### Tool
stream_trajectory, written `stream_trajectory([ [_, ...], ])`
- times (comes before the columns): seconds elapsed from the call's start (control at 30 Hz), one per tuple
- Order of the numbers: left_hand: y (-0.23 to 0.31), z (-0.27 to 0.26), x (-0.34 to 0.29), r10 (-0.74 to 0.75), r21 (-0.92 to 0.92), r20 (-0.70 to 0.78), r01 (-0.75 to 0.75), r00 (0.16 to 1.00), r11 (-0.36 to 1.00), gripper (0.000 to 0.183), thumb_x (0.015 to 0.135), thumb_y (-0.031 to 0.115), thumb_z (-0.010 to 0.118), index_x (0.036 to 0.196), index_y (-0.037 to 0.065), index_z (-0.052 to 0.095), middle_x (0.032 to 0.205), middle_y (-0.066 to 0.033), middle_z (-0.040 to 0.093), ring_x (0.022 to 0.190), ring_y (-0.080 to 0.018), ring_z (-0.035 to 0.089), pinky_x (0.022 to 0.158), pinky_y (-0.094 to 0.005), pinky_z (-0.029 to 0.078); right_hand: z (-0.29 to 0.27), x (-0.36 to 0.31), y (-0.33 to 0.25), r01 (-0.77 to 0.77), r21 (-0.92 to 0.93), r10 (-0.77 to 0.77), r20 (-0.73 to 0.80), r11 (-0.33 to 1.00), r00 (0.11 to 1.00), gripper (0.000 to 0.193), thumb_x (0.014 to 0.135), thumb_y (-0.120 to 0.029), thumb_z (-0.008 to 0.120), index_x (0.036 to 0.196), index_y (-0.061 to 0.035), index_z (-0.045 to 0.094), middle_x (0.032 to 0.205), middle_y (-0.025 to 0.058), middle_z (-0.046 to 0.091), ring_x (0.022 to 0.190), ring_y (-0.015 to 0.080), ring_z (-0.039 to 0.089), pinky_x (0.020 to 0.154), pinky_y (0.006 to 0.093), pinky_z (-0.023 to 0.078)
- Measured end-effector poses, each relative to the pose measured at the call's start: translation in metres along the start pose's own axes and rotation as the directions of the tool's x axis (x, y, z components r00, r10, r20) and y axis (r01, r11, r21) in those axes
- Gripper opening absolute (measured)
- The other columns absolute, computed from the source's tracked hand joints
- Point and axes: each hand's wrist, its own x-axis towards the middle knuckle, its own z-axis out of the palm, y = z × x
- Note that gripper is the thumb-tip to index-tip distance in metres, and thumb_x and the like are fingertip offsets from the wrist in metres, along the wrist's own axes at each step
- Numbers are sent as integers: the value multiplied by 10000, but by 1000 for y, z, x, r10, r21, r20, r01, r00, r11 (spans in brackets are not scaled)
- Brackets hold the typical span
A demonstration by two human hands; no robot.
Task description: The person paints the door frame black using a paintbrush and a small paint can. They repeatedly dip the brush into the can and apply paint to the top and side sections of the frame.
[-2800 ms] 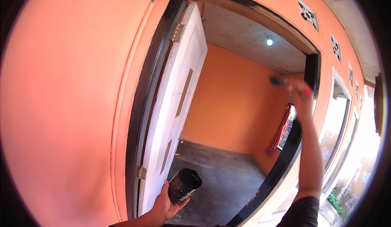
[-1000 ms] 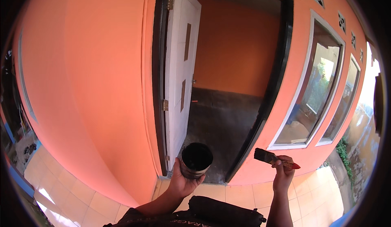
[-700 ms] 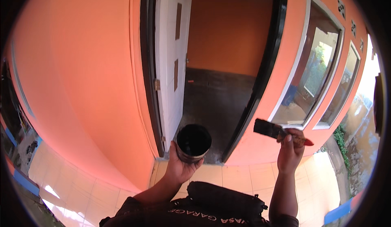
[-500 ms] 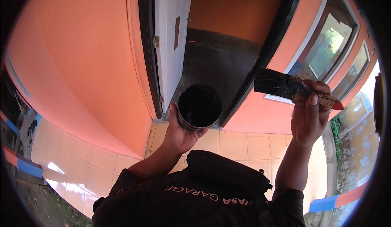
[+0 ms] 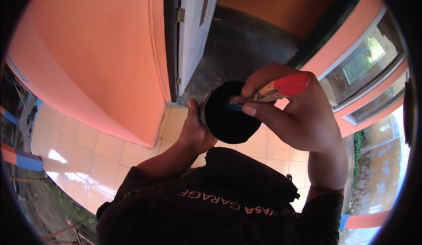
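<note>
My left hand (image 5: 195, 130) is wrapped round the side and underside of a round paint can (image 5: 231, 128) with a black inside, its mouth turned up toward me. In my right hand (image 5: 294, 108) a paintbrush (image 5: 272, 89) is pinched between thumb and fingers. The brush handle is worn wood with a red end. Its metal collar points down into the mouth of the can, and the bristles are lost in the dark inside. How much paint the can holds cannot be made out.
Ahead stands an open white door (image 5: 193, 38) in a black frame (image 5: 327, 29), with a dark floor (image 5: 246, 38) beyond. Salmon walls (image 5: 101, 60) flank it, and a white-framed window (image 5: 365, 60) is at right. Glossy beige tiles (image 5: 101, 144) lie below. A dark bag (image 5: 246, 170) hangs at my chest.
My right hand has swung left from beside the window, bringing the paintbrush from held out sideways to dipping into the can. The can has shifted slightly right and tilted.
</note>
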Motion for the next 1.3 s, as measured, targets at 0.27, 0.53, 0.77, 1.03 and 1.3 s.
stream_trajectory([
  [0.27,25,-12,7,-38,41,-63,41,997,998,901,876,795,278,1493,138,292,1484,-152,378,1359,-325,417,1121,-524,358,15,34,15,73,-128,-63,77,989,995,134,798,-19,733,887,-25,633,812,65,652,698,156,642,608,270,467],
  [0.53,37,-29,13,-22,-4,-56,22,998,1000,868,891,777,293,1492,150,300,1487,-148,379,1374,-319,401,1133,-518,350,22,56,17,24,-115,-19,44,993,999,128,803,-31,732,892,-31,639,811,56,659,691,151,641,606,263,471],
  [0.77,47,-35,19,-4,-18,-39,3,999,1000,867,894,769,304,1490,139,305,1488,-142,378,1380,-311,395,1138,-511,346,23,70,14,-21,-133,27,45,991,999,129,808,-29,733,902,-37,646,812,42,663,715,141,655,626,265,491],
  [1.03,57,-42,30,33,44,-4,-33,999,999,875,892,755,353,1488,116,302,1483,-147,386,1366,-303,415,1135,-494,359,29,79,20,-1,-194,13,59,981,998,135,804,-30,739,900,-38,644,831,53,662,727,140,654,642,268,496],
  [1.3,61,-39,36,41,-111,39,-37,998,993,842,902,709,390,1465,85,338,1450,-125,453,1323,-263,476,1076,-445,439,15,80,15,-228,156,246,-102,961,964,161,889,-78,688,1004,-23,590,894,59,659,834,129,633,736,274,501],
])
